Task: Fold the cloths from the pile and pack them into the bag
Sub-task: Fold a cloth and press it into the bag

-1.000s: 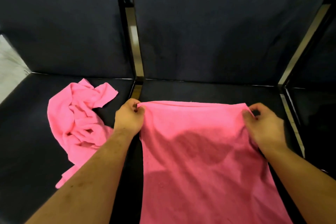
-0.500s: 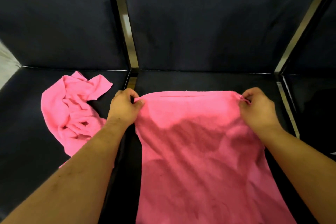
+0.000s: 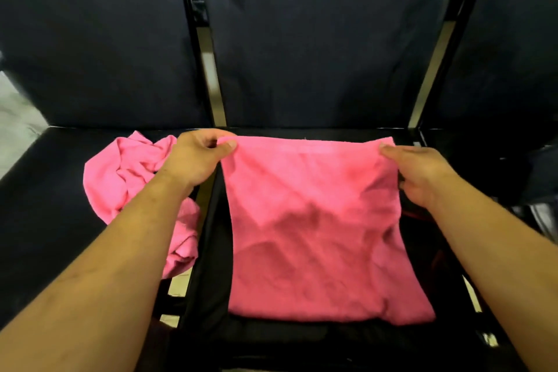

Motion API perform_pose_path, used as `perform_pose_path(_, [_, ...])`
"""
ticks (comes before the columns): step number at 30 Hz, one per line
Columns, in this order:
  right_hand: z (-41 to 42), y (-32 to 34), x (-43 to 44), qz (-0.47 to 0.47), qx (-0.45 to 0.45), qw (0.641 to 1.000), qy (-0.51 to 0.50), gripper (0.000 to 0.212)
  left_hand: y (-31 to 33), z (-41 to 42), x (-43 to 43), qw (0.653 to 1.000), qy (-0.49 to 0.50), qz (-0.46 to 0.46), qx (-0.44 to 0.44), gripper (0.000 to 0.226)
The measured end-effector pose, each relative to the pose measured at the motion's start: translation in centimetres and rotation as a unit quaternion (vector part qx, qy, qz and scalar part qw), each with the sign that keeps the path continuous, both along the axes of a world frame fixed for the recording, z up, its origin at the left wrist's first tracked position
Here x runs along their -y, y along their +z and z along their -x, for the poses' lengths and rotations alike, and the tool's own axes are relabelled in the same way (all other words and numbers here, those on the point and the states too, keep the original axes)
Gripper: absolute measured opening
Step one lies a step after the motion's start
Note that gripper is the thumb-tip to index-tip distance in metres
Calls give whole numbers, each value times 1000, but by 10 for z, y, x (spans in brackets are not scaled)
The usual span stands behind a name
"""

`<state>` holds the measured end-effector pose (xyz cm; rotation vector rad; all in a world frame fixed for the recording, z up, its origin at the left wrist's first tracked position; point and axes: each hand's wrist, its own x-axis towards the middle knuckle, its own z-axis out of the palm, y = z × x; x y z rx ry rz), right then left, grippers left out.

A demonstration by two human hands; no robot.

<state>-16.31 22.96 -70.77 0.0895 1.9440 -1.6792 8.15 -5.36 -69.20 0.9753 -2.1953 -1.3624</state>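
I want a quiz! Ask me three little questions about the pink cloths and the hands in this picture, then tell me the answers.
1. True or false: the crumpled pink cloth lies to the right of the spread pink cloth.
2. Which corner of the spread pink cloth does the left hand pinch? A) far left B) near left C) far right
3. Fill in: the right hand touches the spread pink cloth at its far ____ corner.
Key: 1 false, it lies to the left. 2 A. 3 right.
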Motion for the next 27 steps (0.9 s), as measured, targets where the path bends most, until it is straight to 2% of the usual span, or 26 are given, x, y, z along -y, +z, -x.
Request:
perform_pose_path(6, [-30, 21, -40, -15, -80, 995, -60, 19, 42, -40, -18, 999, 15, 23, -42, 13])
perform_pose_path(9, [-59, 34, -67, -1, -112, 992, -59, 21, 54, -66, -46, 996, 41, 0, -74, 16])
perform_pose_path(12, [-85, 53, -93, 15, -142, 989, -46, 24, 76, -92, -80, 989, 56, -47, -125, 18])
perform_pose_path(17, [-108, 104, -132, 25, -229, 973, 34, 16, 109, -128, -104, 992, 39, -9, -120, 17])
perform_pose_path(21, [-101, 138, -149, -3, -207, 973, 105, 14, 141, -138, -107, 996, -3, -12, -92, 20])
perform_pose_path(24, [-81, 160, -143, -41, -204, 973, 100, 14, 167, -124, -98, 997, -22, 10, -67, 22])
perform_pose_path(27, [-64, 193, -119, 13, -178, 981, 70, 20, 203, -101, -85, 996, -42, 56, -57, 25])
